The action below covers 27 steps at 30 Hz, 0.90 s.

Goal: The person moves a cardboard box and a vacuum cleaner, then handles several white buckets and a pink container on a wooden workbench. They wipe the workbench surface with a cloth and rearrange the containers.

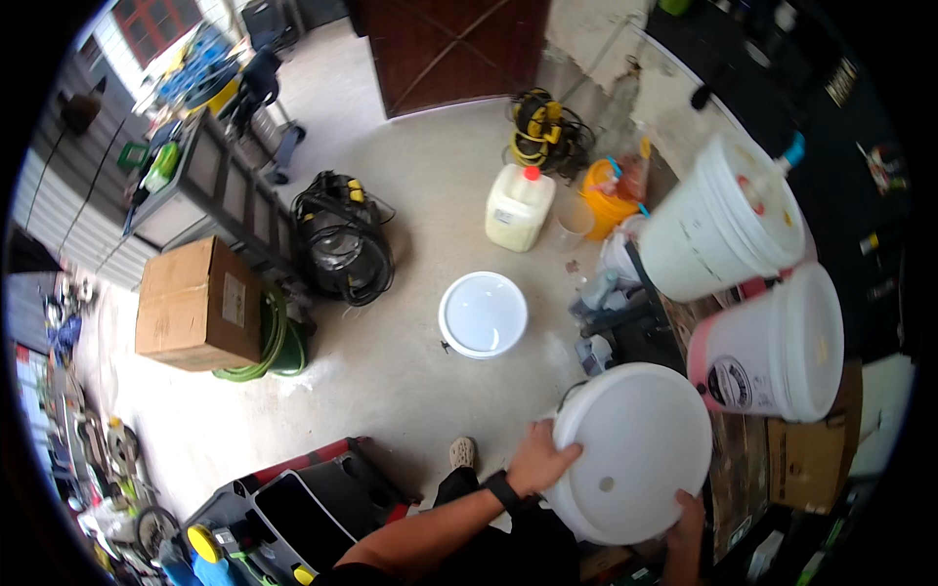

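Observation:
My left hand (546,460), with a black band on the wrist, grips the left rim of a large white plastic bucket (637,439). At the lower right edge of the same bucket, my right hand (687,516) holds on, its fingers partly hidden. The bucket's pale lid faces up at me and has a small round spot or hole. Right beside it, a lidded bucket with pink contents (740,359) stands on a wooden bench (740,461). Behind that is a taller white bucket (714,227) with a blue-tipped fitting on top.
A round white tub or lid (484,313) sits on the concrete floor. Farther off are a jerrycan with a red cap (520,209), an orange bucket (608,198) and a wet/dry vacuum (341,242). A cardboard box (198,308) stands left; a grey tool cart (308,505) is near my legs.

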### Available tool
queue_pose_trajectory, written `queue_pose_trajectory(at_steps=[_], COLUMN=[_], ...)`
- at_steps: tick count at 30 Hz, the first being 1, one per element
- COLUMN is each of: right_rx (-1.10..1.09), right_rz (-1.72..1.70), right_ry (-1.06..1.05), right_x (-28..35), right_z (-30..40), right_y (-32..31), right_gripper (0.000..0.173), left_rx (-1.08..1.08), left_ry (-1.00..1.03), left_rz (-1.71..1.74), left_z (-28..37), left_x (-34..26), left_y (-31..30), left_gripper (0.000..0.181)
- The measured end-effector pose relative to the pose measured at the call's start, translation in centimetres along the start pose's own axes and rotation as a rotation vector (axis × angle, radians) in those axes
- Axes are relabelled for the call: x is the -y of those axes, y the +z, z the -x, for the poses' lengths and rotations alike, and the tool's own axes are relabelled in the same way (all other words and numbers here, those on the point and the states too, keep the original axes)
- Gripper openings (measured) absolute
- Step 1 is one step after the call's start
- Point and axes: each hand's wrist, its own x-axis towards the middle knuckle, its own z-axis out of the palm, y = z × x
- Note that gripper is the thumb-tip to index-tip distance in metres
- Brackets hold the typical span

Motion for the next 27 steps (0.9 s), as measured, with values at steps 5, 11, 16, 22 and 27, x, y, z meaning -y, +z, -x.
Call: queue_pose_trajectory(at_steps=[5, 11, 16, 22, 27], right_rx=[0.207, 0.324, 0.392, 0.408, 0.309], right_rz=[-0.071, -0.073, -0.048, 0.033, 0.044], right_ry=[0.012, 0.046, 0.150, 0.125, 0.169], right_x=[-4.4, -7.2, -9.8, -11.8, -13.2], right_z=[-8.7, -19.8, -27.8, -34.2, -33.9], right_y=[10.3, 22.7, 30.3, 35.3, 35.9], right_gripper=[0.065, 0.069, 0.069, 0.063, 0.058], left_rx=[-0.029, -0.090, -0.178, -0.151, -0.160], left_ry=[-0.037, -0.168, -0.189, -0.162, -0.204], left_rz=[-0.093, 0.007, -0.016, 0.048, 0.080], left_z=[-10.2, -20.8, -27.3, -32.8, -34.5], left_x=[3.3, 6.8, 10.7, 15.4, 17.1], left_y=[-9.3, -18.2, -22.9, -26.2, -26.5], left_gripper=[0.058, 0.067, 0.063, 0.064, 0.064])
